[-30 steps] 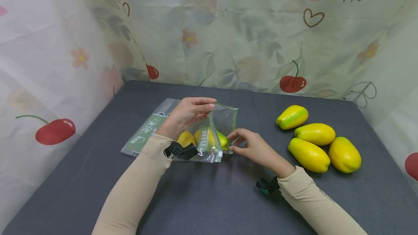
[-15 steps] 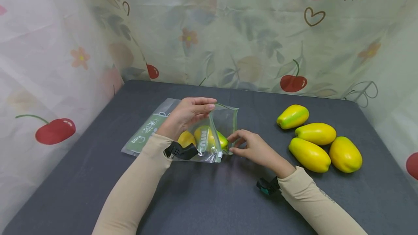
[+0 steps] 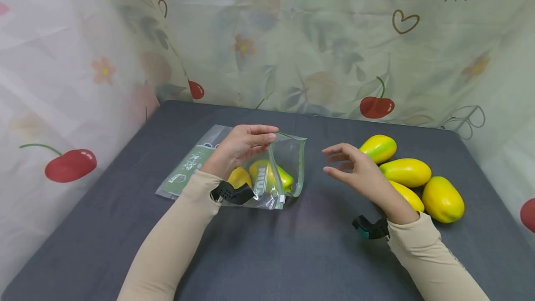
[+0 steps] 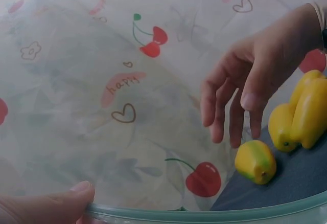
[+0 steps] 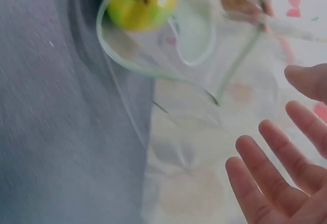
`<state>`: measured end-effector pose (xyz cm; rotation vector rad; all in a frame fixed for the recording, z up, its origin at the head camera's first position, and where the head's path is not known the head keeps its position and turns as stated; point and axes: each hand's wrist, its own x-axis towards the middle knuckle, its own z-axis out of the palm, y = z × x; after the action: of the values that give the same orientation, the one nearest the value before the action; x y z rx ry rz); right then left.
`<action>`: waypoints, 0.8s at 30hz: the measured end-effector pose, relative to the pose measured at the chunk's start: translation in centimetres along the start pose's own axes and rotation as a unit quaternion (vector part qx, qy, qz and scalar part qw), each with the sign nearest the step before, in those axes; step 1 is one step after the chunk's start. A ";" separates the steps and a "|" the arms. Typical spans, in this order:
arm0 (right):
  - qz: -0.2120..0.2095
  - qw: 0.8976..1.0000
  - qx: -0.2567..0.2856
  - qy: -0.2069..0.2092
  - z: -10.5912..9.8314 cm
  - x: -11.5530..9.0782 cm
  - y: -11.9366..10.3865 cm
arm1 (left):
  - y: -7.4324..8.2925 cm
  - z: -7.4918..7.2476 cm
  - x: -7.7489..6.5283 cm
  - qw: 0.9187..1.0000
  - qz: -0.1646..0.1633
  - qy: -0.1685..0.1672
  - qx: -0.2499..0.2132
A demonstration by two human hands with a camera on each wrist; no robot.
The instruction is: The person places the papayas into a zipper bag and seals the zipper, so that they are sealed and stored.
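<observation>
My left hand pinches the upper rim of a clear zip bag between thumb and fingers. The bag lies on its side, its green-edged mouth gaping to the right. Inside are two yellow-green papayas, one near the mouth and another deeper in, partly behind the left wrist. My right hand is in the air between the bag and the loose papayas, fingers spread and holding nothing. It overlaps the green-streaked papaya and part of the front papaya in the head view.
Two more loose papayas, one long and one rounder, lie at the right of the dark table. A flat packet with a green print lies at the left. A patterned curtain surrounds the table.
My right hand has come away from the bag's mouth and moved right toward the loose papayas, its fingers apart. The left hand and the bag have stayed in place.
</observation>
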<state>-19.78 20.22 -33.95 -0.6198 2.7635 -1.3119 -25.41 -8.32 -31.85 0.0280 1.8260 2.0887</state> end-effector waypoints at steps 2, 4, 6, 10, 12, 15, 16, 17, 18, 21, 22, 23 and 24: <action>-0.005 1.000 -0.001 0.010 -1.0 -0.4 -0.3 | 0.0 0.0 0.0 1.000 0.001 0.000 -0.001; -0.013 0.999 -0.018 0.027 -2.0 -0.9 -0.4 | 0.0 0.0 0.0 1.000 0.001 0.001 0.000; -0.022 0.998 -0.035 0.046 -2.8 -1.5 -0.4 | 0.0 0.0 0.0 1.000 0.001 0.000 -0.001; -0.048 0.993 -0.061 0.087 -4.2 -2.5 -0.3 | 0.0 -0.1 -0.1 1.000 0.000 -0.002 -0.003; -0.063 0.990 -0.064 0.106 -4.7 -3.0 -0.2 | 0.0 -0.1 -0.1 1.000 0.000 -0.003 -0.003; -0.076 0.986 -0.073 0.131 -5.3 -3.7 0.0 | 0.0 -0.1 -0.2 1.000 -0.001 -0.002 0.000; -0.078 0.985 -0.077 0.135 -5.4 -4.0 0.2 | 0.0 -0.1 -0.2 1.000 -0.001 -0.002 0.001; -0.079 0.984 -0.079 0.140 -5.6 -4.2 0.3 | 0.0 -0.1 -0.2 1.000 -0.001 -0.001 0.003; -0.075 0.984 -0.081 0.143 -5.8 -4.5 0.5 | 0.0 -0.1 -0.2 1.000 -0.001 -0.001 0.004; -0.060 0.982 -0.089 0.156 -6.4 -5.3 1.0 | 0.0 -0.2 -0.2 1.000 0.000 0.000 0.007; -0.053 0.981 -0.091 0.161 -6.7 -5.7 1.2 | 0.0 -0.2 -0.2 1.000 0.001 -0.001 0.007; -0.045 0.981 -0.093 0.165 -6.9 -6.0 1.5 | -0.1 -0.2 -0.2 1.000 0.001 0.000 0.007; -0.038 0.980 -0.096 0.169 -7.2 -6.3 1.8 | -0.1 -0.2 -0.3 1.000 0.001 0.000 0.007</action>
<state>-15.92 28.79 -31.59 -0.5608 3.2001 -1.2808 -25.20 -8.56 -31.91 0.0348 1.8418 2.0771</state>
